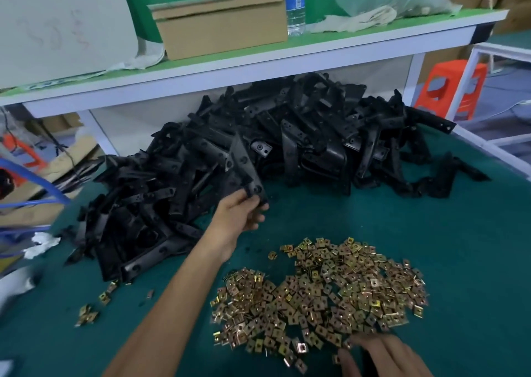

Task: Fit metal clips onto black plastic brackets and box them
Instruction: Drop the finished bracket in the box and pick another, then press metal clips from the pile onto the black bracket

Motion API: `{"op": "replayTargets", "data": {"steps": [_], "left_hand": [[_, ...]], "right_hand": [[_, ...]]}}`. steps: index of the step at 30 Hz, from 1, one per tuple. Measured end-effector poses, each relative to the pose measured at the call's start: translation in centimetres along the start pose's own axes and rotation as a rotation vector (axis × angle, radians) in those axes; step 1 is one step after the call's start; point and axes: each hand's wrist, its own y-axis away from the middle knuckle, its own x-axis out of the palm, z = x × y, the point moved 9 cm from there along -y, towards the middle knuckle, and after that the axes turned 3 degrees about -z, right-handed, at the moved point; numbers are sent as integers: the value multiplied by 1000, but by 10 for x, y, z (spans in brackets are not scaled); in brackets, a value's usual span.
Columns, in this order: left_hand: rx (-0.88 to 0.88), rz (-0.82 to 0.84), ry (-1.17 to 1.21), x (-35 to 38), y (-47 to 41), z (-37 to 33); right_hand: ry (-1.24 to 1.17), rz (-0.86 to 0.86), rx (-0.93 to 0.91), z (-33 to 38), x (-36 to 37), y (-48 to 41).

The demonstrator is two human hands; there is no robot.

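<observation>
The left hand (pixel 244 211) pinches the lower end of a long black plastic bracket (pixel 242 161), just beyond its fingertips. The right hand (pixel 382 353) lies among brass-coloured square metal clips (pixel 321 290); whether it pinches one cannot be told. Tugging the bracket free could drag tangled neighbours onto the clips.

One wide head-worn view looks forward and down, close over the green table (pixel 431 227) toward the shelf (pixel 258 66).

left hand (pixel 241 212): grips black bracket (pixel 244 161) | right hand (pixel 385 356): fingers (pixel 363 339) touch metal clips (pixel 330 290)
</observation>
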Motion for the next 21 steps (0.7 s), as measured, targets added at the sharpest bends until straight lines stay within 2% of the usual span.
{"op": "replayTargets", "data": {"steps": [1,3,4,6,9,11,14,16,18,21], "left_hand": [[12,25,-43,7,11,2],[88,90,-154,23,35,3],[146,128,-212,32,49,3],[242,182,-325,50,77,9],[307,242,-474,83,124,33],[313,348,-459,114,161,51],[271,455,-443,140,199,71],[374,399,-565,132,203,68],[460,265,-647,106,198,61],[470,29,-704,48,177,54]], "right_hand": [[-131,-144,-63,23,-8,-6],[-151,-187,-68,30,-8,3],[-143,-266,-65,27,-12,3],[-223,-249,29,18,-14,5],[-332,-301,1,13,-20,11],[-564,-356,33,2,-20,16],[-1036,-393,199,-14,-17,23],[-1038,-379,233,-14,-16,22],[-1002,-386,262,-19,-16,20],[-930,-315,230,-16,-13,18]]}}
